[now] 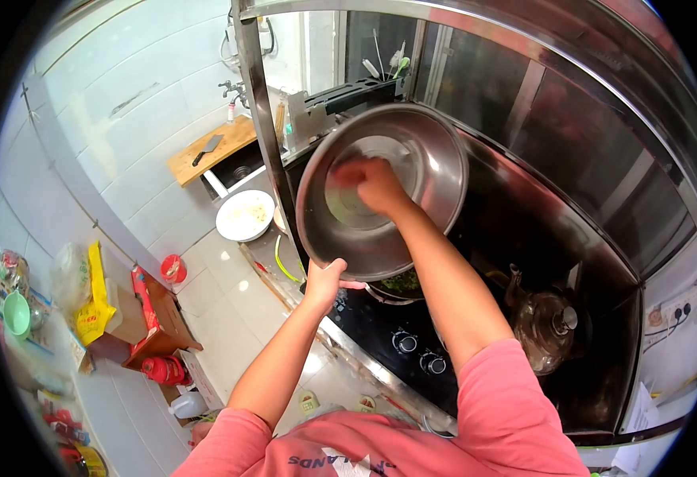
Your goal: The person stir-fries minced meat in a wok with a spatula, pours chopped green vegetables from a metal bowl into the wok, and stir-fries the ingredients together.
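A large metal basin (436,199) is tilted over the stove, its inside facing me. My left hand (324,282) is closed on the basin's lower left rim, with fingers tucked behind it and the thumb in front. Inside the basin is my right hand (380,187), its fingers bent and smeared by motion. A reddish blur lies at the fingertips, and I cannot tell whether they hold anything. Under the basin's lower edge, a pot (388,298) with green leafy food shows in part.
A glass kettle (543,330) stands on the right of the black stove, behind the knobs (420,354). To the left are a white bowl (245,215) with pale food, a cutting board (221,151) and a knife (207,149). A metal post (261,103) rises beside the basin.
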Tool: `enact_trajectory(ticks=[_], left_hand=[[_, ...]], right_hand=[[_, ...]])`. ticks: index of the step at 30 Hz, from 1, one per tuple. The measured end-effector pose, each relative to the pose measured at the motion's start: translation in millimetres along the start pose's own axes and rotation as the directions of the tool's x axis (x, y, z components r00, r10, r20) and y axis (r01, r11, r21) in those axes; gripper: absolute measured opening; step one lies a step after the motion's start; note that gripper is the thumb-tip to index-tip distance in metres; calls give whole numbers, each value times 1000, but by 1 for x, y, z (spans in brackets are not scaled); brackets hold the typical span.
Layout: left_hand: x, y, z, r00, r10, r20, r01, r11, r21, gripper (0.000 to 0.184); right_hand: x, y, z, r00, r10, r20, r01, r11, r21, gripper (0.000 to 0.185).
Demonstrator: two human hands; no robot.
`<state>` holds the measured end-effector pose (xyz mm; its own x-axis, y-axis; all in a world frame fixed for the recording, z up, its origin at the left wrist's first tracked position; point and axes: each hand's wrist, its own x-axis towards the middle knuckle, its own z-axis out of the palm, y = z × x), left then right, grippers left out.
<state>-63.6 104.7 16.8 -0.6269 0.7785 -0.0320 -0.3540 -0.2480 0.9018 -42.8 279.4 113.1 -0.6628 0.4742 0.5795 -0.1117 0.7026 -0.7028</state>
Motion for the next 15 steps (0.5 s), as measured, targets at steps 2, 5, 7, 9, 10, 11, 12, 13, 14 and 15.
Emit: enact_trajectory(ticks=[2,5,7,9,10,11,12,13,14,15], left_hand=[[-1,-2,-2,1000,-10,18,10,1000,25,39],[-1,-5,4,1000,-27,1,27,1000,1,38],[4,-8,3,999,-31,-18,31,1000,-6,39],[7,-8,4,1000,-27,-8,27,1000,9,41],[9,-8,4,1000,-21,0,21,1000,21,42],[13,-9,4,1000,-27,1,27,999,17,42],[18,-10,4,999,33,10,-33,999,42,45],[24,-11,4,996,92,21,-94,993,65,47],[29,-8,4,994,98,44,-101,992,78,50],[35,-9,0,995,97,38,-100,993,69,58]], right_hand=[[-7,3,-2,971,162,175,-156,986,-51,40],[-10,7,-4,959,18,-283,29,986,161,41],[-10,2,1,931,31,-365,42,981,190,39],[-12,10,14,997,79,-14,-69,926,372,39],[-18,15,24,992,49,119,-89,930,357,34],[-28,28,33,968,21,250,-108,934,341,29],[-36,35,35,882,88,463,-321,831,454,25],[-48,42,28,877,191,441,-253,964,86,19],[-56,53,17,855,241,459,-225,970,-92,15],[-63,61,3,836,300,459,-200,946,-255,14]])
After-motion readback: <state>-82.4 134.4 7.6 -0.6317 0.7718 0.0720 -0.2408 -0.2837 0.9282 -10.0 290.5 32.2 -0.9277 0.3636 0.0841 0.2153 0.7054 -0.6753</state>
